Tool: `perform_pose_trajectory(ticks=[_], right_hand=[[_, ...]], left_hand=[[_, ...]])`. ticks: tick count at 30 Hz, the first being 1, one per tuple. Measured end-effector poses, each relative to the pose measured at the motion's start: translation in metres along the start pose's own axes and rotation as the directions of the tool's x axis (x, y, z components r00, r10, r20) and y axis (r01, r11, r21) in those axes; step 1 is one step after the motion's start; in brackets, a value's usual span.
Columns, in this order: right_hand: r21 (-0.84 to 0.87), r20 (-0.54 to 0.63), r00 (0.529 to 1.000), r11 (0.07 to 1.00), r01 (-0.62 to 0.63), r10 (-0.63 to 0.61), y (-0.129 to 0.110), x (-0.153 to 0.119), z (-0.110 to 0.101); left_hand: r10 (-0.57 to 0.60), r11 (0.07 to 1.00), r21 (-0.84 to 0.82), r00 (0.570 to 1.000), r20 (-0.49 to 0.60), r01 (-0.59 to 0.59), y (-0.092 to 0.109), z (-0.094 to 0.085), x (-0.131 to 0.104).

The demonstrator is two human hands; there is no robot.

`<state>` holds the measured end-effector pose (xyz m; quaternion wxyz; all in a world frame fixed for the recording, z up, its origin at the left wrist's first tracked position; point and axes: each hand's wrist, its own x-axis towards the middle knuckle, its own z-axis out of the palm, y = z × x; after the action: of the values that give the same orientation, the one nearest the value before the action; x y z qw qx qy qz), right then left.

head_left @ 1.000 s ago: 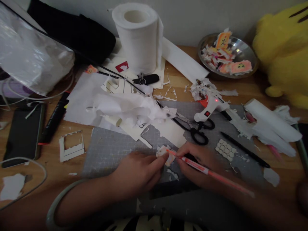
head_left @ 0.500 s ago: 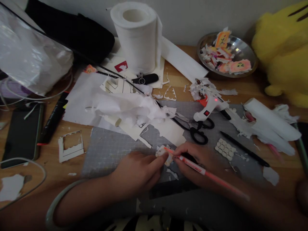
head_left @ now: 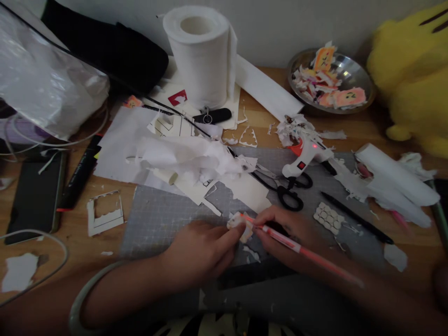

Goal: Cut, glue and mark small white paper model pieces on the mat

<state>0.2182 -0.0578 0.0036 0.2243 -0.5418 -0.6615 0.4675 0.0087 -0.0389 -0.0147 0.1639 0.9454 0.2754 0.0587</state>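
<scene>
My right hand (head_left: pixel 280 235) is closed round an orange-red marker pen (head_left: pixel 285 241), whose tip points left and touches or hovers just over a small piece of paper (head_left: pixel 247 232). This piece is whitish with pale orange colouring. My left hand (head_left: pixel 205 247) holds it down, with the thumb and fingers pressed together at its left side, so part of it is hidden. Both hands are over a grey cutting mat (head_left: pixel 150 228). Just below the piece lies a torn white scrap (head_left: pixel 252 254).
Black-handled scissors (head_left: pixel 290 198) and a white glue gun (head_left: pixel 308 156) lie beyond my hands. A metal bowl (head_left: pixel 346 74) holds coloured paper pieces. A paper roll (head_left: pixel 201 60) stands at the back. Left are a phone (head_left: pixel 33 196) and a black marker (head_left: pixel 80 172); a black pen (head_left: pixel 357 219) lies right.
The view has shifted slightly, so the table things appear a little further right. Both hands keep almost the same pose, and the marker's tip stays at the paper piece.
</scene>
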Motion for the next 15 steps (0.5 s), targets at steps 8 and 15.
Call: perform_pose_trajectory(ticks=[8,15], right_hand=[[-0.016,0.004,0.998,0.998,-0.066,0.066,-0.0002,0.0002,-0.0012],[-0.039,0.061,0.998,0.999,0.033,-0.030,0.0005,0.0001,-0.0023]], left_hand=[[-0.001,1.000,0.001,1.000,0.016,0.001,0.0001,-0.0004,-0.0005],[0.004,1.000,0.008,1.000,0.006,-0.004,-0.0001,0.0001,-0.0001]])
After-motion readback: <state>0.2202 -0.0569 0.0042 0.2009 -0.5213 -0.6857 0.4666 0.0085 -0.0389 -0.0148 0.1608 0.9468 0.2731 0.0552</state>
